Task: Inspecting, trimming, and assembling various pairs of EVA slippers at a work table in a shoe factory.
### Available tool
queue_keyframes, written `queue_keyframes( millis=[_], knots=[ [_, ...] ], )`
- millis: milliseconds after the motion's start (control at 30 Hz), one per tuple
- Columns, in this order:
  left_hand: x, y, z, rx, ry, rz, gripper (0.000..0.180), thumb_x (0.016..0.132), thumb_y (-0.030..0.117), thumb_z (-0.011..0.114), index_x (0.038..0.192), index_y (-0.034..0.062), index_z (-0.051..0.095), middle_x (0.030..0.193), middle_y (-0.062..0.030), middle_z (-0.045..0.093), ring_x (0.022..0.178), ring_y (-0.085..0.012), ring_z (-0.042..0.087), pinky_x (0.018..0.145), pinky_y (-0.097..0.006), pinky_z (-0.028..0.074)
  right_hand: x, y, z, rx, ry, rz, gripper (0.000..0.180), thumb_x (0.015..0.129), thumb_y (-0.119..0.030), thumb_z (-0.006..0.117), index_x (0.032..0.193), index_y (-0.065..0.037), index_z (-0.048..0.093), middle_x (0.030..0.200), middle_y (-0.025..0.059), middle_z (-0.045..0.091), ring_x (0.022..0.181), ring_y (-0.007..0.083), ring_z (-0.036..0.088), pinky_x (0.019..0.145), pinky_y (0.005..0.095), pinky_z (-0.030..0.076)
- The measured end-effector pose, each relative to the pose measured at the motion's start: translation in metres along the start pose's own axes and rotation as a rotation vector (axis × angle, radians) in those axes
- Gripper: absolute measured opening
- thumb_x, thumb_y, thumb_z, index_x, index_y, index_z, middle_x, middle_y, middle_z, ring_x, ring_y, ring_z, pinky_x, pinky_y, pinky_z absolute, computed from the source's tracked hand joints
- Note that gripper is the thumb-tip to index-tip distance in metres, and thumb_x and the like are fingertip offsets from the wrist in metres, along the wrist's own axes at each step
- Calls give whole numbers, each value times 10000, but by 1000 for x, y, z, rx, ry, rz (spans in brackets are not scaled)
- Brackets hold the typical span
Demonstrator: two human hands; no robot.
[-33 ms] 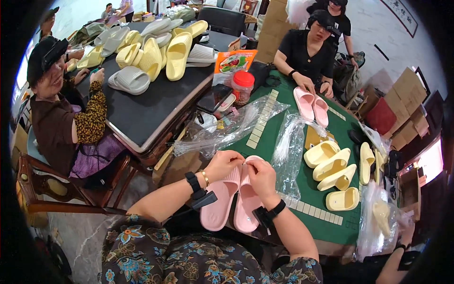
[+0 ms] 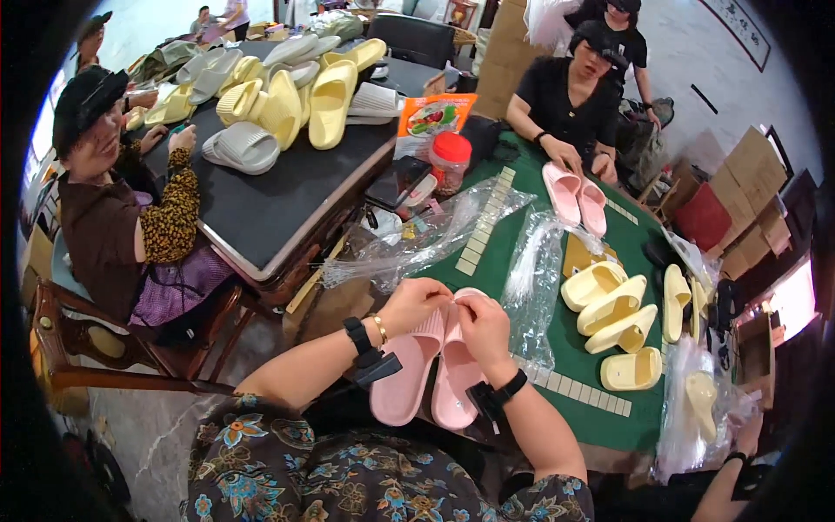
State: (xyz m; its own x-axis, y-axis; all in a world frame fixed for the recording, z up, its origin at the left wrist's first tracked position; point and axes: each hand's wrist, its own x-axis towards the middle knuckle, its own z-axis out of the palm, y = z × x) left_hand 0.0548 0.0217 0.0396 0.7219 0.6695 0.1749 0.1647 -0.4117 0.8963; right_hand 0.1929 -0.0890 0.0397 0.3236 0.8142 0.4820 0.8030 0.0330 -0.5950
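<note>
A pair of pink slippers (image 2: 405, 379) lies side by side in front of me at the near table edge, heels toward me and ribbed straps away. Above the toe end, my left hand (image 2: 416, 304) is closed, thumb and fingertips pinched together. Just beside it my right hand (image 2: 484, 326) is closed in a similar pinch, over the right slipper's toe. Both sets of fingertips nearly meet; anything thin between them is too small to make out. A clear plastic bag of thin white strands (image 2: 532, 270) lies right of my hands.
Several yellow slippers (image 2: 631, 369) lie on the green table (image 2: 557, 435) at right, near rows of small tiles (image 2: 583, 393). Across the table, a person's hand (image 2: 567, 157) touches pink slippers (image 2: 562, 193). A red-lidded jar (image 2: 450, 161) and a dark table (image 2: 261, 213) of slippers stand at left.
</note>
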Motion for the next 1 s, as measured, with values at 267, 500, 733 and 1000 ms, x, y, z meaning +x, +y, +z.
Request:
queue_keyframes(
  millis=[267, 500, 733, 1000],
  knots=[
    [0, -13, 24, 24, -28, 134, 184, 792, 192, 661, 863, 25, 696, 833, -163, 664, 788, -315, 643, 724, -380, 509, -11, 1, -12, 51, -4, 56, 65, 778, -53, 634, 807, -11, 674, 848, 140, 679, 814, 295, 660, 760, 354, 517],
    [-6, -16, 23, 168, 34, 205, 125, 765, 165, 661, 781, 44, 688, 773, -122, 651, 778, -299, 615, 700, -386, 492, -10, 4, 0, -18, -4, 28, 52, 755, -50, 640, 775, -14, 671, 765, 146, 652, 714, 323, 621, 663, 404, 492],
    [-1, -10, 27, 206, 94, 196, 149, 757, 168, 605, 741, 38, 677, 781, -161, 642, 789, -340, 615, 712, -425, 490, -8, 10, 0, -5, 32, -42, 63, 740, -49, 635, 781, -22, 675, 766, 148, 648, 724, 327, 614, 673, 406, 491],
    [4, -8, -22, 184, 343, 251, 271, 737, 140, 664, 977, 14, 652, 927, -169, 639, 895, -334, 608, 822, -408, 481, -19, 6, -18, 33, -52, 67, 244, 766, -97, 649, 1000, -25, 646, 960, 179, 636, 899, 318, 610, 783, 401, 489]
  ],
)
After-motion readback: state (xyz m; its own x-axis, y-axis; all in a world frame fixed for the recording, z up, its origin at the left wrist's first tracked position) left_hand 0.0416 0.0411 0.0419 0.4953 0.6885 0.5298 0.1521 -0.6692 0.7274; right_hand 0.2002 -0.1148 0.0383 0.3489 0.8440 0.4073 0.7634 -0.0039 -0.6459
